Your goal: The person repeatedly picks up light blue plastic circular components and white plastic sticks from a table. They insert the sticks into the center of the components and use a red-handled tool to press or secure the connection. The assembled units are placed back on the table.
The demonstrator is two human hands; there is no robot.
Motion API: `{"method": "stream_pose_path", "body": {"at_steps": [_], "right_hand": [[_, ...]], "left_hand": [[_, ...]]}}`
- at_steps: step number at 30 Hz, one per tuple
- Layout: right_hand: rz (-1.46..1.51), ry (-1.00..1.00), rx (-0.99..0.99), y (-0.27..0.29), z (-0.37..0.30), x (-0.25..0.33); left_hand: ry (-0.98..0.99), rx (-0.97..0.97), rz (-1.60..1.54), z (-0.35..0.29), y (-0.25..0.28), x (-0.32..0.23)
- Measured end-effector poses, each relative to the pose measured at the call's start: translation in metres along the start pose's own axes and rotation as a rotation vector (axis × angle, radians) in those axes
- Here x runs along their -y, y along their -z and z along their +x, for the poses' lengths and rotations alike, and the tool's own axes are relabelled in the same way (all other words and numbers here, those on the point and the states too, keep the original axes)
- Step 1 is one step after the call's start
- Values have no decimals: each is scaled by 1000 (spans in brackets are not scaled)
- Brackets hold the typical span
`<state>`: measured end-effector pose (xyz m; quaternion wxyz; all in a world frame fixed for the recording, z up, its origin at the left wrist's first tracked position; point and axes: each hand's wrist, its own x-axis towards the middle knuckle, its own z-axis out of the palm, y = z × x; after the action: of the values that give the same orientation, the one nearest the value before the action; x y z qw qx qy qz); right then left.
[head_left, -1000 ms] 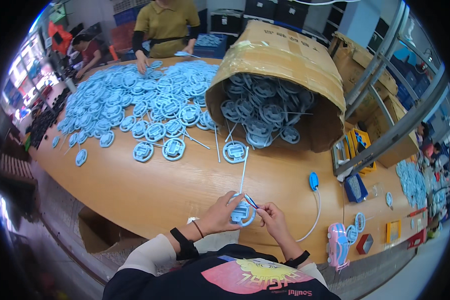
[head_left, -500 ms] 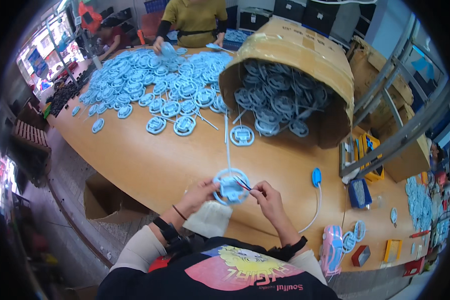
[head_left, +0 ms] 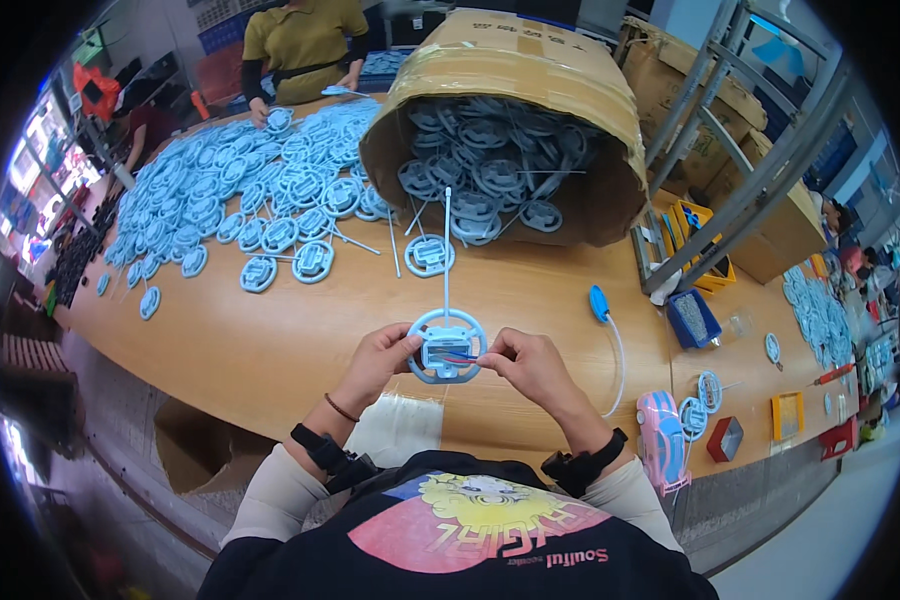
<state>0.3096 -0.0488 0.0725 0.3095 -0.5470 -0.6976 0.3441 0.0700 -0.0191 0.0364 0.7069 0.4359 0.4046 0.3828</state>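
Observation:
My left hand [head_left: 378, 362] is closed on the left rim of a light-blue plastic toy steering wheel [head_left: 432, 374], held above the near part of the table. Its long pale rod [head_left: 447, 250] points away from me. A recessed box-shaped opening at the wheel's centre faces up. With thumb and forefinger pinched together, my right hand [head_left: 530, 366] holds thin red and dark wires [head_left: 460, 357] over that opening, at the wheel's right side. How far the wires run inside is too small to make out.
Beyond lies a large heap of similar wheels [head_left: 200, 180], beside a tipped cardboard box [head_left: 630, 190] full of them. At right are a blue piece with a white cord [head_left: 598, 303], a pink toy car [head_left: 662, 440], a blue bin [head_left: 692, 320] and a metal frame. A co-worker [head_left: 305, 45] stands behind.
The scene has shifted left and up in view. The steering wheel is turned more squarely to me, and my right hand has brought the wires lower, across the central opening.

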Motion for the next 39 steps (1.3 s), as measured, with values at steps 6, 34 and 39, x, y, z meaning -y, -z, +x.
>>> {"method": "stream_pose_path", "body": {"at_steps": [6, 34, 39], "right_hand": [[51, -95, -20, -7, 6, 0], [117, -87, -28, -78, 19, 10], [200, -220, 66, -85, 19, 3]], "left_hand": [[-7, 42, 12, 7, 5, -18], [78, 337, -197, 4, 49, -3], [107, 340, -172, 8, 58, 15]]}}
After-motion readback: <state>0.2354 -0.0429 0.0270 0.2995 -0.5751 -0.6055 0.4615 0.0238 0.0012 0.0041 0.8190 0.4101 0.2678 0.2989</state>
